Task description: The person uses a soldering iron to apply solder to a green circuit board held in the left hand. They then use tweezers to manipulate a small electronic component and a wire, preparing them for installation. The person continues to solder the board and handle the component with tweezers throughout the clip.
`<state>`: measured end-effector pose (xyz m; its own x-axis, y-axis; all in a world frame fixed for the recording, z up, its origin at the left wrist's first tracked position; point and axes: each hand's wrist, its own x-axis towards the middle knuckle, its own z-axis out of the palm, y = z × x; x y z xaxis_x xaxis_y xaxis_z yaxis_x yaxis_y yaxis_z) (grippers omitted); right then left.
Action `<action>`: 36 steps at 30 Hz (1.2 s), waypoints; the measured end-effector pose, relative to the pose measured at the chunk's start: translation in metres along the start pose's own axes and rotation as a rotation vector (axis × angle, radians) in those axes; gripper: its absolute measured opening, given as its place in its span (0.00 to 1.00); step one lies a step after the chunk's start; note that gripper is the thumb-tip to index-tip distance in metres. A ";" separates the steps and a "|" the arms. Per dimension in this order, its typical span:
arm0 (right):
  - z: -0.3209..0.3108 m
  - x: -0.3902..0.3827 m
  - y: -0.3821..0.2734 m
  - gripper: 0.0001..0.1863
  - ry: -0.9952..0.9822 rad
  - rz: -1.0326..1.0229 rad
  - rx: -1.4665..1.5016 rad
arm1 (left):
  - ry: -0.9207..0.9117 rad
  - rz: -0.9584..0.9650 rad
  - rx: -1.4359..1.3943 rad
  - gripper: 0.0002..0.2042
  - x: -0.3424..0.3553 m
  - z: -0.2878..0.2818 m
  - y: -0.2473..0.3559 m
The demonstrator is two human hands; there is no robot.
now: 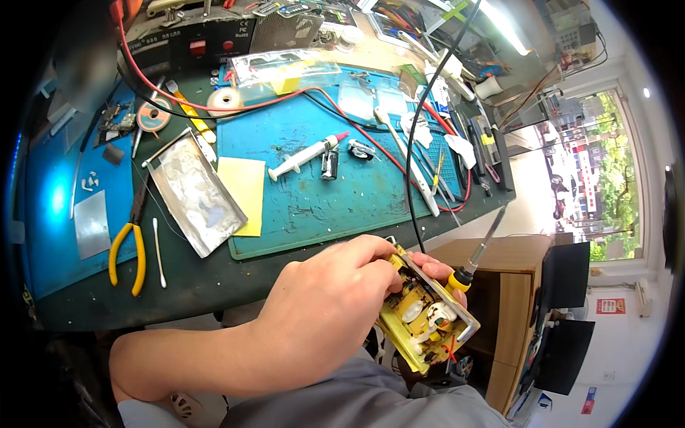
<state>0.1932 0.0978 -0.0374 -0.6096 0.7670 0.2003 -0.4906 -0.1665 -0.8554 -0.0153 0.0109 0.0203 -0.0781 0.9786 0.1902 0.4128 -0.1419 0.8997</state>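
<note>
A circuit board (422,328), seated in an open metal frame (468,332), is held above the lap (342,399), gripped by the left hand (328,289) and right hand (437,269). A syringe (307,158), contents indeterminable, is found on the mat (285,221).

Circuit board (422,324): yellow with dark brown patches, white components (441,312), a red wire (450,349) and a silver-grey frame. Tool (469,269) beside it: yellow collar, black above. Larger mat (307,207): teal with dark scuffs; over its left edge, a plain pale-yellow sheet (246,192); near its centre, a white syringe (307,158), pink-tipped. Toward the bench's (214,274) front left corner: yellow-handled pliers (134,228), a white swab (159,253) and a mottled silver pouch (194,191).
</note>
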 end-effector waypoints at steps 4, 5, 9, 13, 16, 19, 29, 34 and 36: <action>0.004 0.000 -0.007 0.24 0.033 0.060 0.024 | 0.027 -0.042 -0.075 0.07 -0.003 0.004 -0.002; 0.005 0.000 -0.006 0.24 0.024 0.057 0.023 | 0.030 -0.053 -0.104 0.07 -0.003 0.003 -0.003; 0.008 -0.002 -0.005 0.25 0.027 0.070 0.050 | 0.043 -0.061 -0.142 0.07 -0.005 0.001 -0.003; 0.015 0.004 0.002 0.27 -0.050 0.055 0.145 | 0.068 -0.033 -0.104 0.08 -0.005 0.005 -0.005; -0.004 0.000 0.003 0.27 -0.102 0.009 -0.074 | 0.075 -0.037 -0.144 0.08 -0.006 0.006 -0.005; -0.010 0.001 0.005 0.27 -0.184 -0.074 -0.382 | 0.053 -0.130 -0.319 0.08 -0.006 0.007 -0.006; 0.024 0.038 -0.016 0.26 -0.381 -0.667 -1.091 | -0.072 -0.336 -0.931 0.13 -0.005 -0.001 -0.033; 0.031 0.053 -0.023 0.22 -0.431 -0.682 -1.060 | -0.032 -0.525 -1.140 0.08 0.001 -0.011 -0.026; 0.035 0.059 -0.023 0.25 -0.445 -0.713 -1.052 | -0.002 -0.563 -1.272 0.11 0.000 -0.015 -0.037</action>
<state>0.1473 0.1252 0.0105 -0.6709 0.1882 0.7173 -0.1981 0.8866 -0.4179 -0.0444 0.0134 -0.0068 0.0452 0.9488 -0.3127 -0.7733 0.2314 0.5903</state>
